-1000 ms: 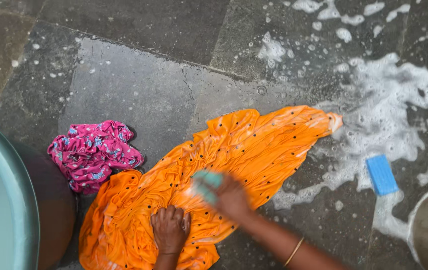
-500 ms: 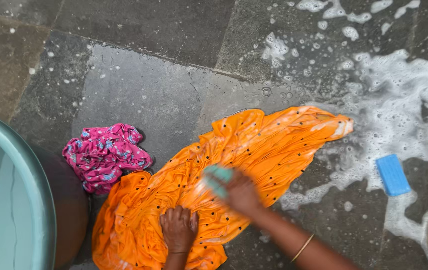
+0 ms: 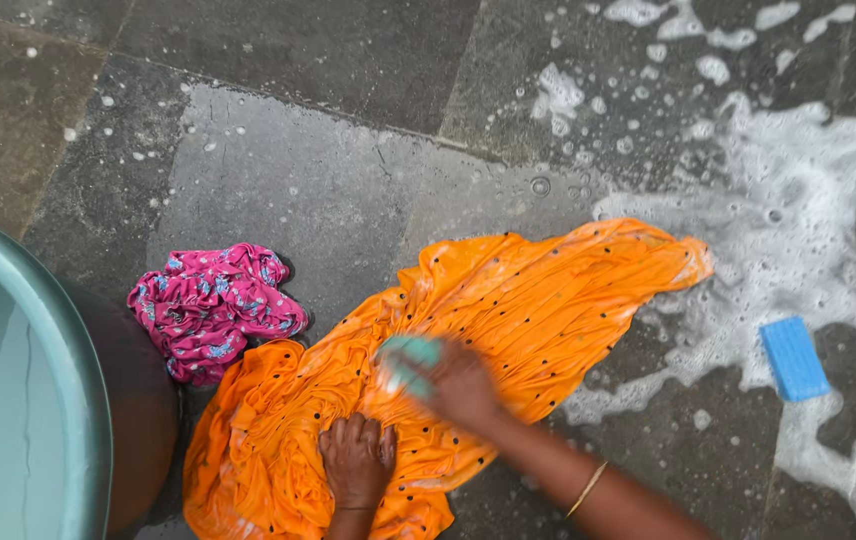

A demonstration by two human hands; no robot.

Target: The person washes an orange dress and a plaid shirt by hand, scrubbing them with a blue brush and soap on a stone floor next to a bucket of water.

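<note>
While a teal tub (image 3: 18, 400) fills the lower left of the frame, a crumpled pink cloth (image 3: 213, 308) lies just beside it on the wet stone floor (image 3: 288, 170). Touching that cloth, an orange cloth (image 3: 508, 310) with dark dots spreads from bottom centre toward the middle right. The left hand (image 3: 356, 460) presses flat on its lower part, fingers spread, gripping nothing. Just right of it, the blurred right hand (image 3: 458, 385) grasps a pale green brush (image 3: 410, 358) against the fabric. White suds (image 3: 798, 210) cover the upper right, and a blue soap bar (image 3: 794, 358) lies at their lower edge.
</note>
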